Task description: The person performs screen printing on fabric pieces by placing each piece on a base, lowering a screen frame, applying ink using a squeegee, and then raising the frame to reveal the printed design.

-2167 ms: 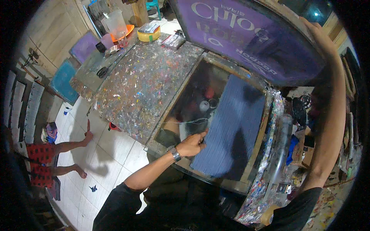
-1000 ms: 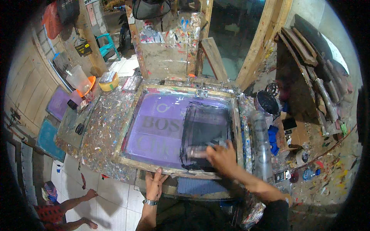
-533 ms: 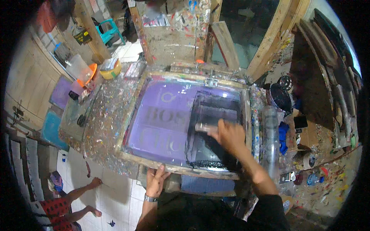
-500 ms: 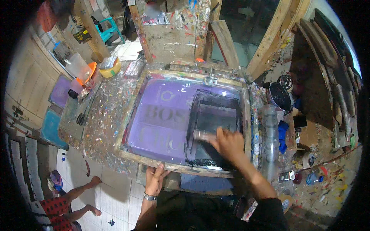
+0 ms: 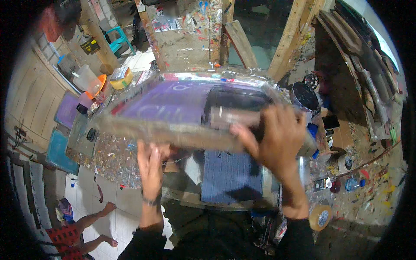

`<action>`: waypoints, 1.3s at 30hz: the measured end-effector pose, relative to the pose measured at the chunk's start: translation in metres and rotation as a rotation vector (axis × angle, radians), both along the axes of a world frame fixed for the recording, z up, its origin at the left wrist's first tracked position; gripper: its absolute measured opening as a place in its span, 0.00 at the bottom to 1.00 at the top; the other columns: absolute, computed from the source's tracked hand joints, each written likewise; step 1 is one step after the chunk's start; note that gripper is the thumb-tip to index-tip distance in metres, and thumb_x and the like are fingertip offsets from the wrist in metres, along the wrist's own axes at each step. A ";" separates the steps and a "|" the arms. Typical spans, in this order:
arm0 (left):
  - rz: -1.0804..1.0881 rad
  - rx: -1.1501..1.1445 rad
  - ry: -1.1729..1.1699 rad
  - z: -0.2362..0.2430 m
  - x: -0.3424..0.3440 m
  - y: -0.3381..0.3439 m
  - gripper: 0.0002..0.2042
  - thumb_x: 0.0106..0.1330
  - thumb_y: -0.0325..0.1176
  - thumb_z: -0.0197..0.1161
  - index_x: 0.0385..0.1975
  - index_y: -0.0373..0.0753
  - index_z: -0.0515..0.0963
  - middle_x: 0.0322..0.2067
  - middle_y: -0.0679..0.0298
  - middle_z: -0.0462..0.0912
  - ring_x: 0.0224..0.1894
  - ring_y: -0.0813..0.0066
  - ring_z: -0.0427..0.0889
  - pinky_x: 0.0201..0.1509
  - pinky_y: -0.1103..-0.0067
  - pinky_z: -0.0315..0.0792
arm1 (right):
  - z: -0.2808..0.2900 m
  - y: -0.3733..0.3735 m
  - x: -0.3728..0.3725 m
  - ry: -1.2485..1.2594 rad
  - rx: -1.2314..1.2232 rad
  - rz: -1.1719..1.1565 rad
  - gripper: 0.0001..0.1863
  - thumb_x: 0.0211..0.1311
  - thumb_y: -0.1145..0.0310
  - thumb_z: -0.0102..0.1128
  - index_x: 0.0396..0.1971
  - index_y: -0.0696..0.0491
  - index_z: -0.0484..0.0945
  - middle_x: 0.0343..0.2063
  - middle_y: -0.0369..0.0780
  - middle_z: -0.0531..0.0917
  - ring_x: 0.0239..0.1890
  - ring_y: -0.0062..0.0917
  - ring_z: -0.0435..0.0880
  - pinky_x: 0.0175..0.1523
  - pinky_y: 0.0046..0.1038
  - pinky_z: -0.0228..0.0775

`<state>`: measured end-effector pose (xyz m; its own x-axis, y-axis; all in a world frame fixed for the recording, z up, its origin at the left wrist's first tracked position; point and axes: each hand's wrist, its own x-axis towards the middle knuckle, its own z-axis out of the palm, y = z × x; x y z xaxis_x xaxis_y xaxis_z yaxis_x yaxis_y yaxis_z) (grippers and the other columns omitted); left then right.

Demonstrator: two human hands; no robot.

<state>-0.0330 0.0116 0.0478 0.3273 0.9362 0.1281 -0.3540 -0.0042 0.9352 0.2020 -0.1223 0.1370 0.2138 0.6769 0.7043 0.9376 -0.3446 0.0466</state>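
A wooden-framed printing screen with purple mesh is tilted up, its near edge raised off the table. My right hand is closed around a squeegee, which lies against the dark ink patch on the mesh, and its thumb is at the frame's near edge. My left hand is just below that edge, fingers stretched up toward the frame; blur hides whether they touch it. Beneath the raised screen shows a blue ribbed fabric piece with a dark print.
The paint-spattered table carries scissors at left and a yellow container farther back. A black ink tub, tape roll and blue-capped bottle are at right. Another person's bare legs show at lower left.
The screen's near edge has risen from the table, uncovering the blue fabric. My right hand and squeegee moved toward that edge. My left hand's fingers have straightened from their hold on the frame.
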 end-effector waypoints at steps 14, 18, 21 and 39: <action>-0.153 1.545 1.121 -0.097 0.192 0.122 0.17 0.70 0.43 0.57 0.57 0.53 0.78 0.73 0.55 0.52 0.70 0.44 0.57 0.68 0.55 0.58 | 0.149 0.092 0.094 0.177 -0.133 -0.038 0.45 0.53 0.25 0.47 0.39 0.59 0.84 0.35 0.54 0.85 0.43 0.48 0.84 0.50 0.44 0.74; -0.122 0.402 0.666 -0.057 0.136 0.090 0.17 0.70 0.32 0.57 0.57 0.44 0.77 0.59 0.52 0.75 0.58 0.57 0.76 0.60 0.70 0.69 | 0.156 0.118 0.112 0.076 -0.108 -0.053 0.47 0.53 0.23 0.44 0.37 0.58 0.84 0.36 0.51 0.85 0.43 0.47 0.84 0.49 0.44 0.74; 0.460 0.374 0.312 -0.083 0.008 0.106 0.18 0.70 0.26 0.55 0.59 0.31 0.72 0.57 0.50 0.76 0.57 0.65 0.77 0.60 0.71 0.70 | 0.162 0.127 0.106 0.139 -0.078 -0.060 0.47 0.52 0.23 0.47 0.27 0.62 0.83 0.31 0.56 0.84 0.40 0.48 0.85 0.46 0.45 0.74; -0.008 0.260 0.223 -0.016 -0.033 -0.009 0.34 0.70 0.34 0.60 0.69 0.32 0.48 0.48 0.55 0.80 0.45 0.76 0.80 0.50 0.76 0.74 | 0.010 0.018 0.028 -0.025 -0.062 -0.069 0.25 0.61 0.52 0.62 0.43 0.62 0.76 0.44 0.54 0.80 0.51 0.43 0.77 0.60 0.41 0.63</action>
<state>-0.0663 0.0021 0.0322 0.3815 0.8787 0.2870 -0.1421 -0.2511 0.9575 0.2296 -0.1046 0.1473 0.2439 0.7036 0.6674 0.9101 -0.4039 0.0932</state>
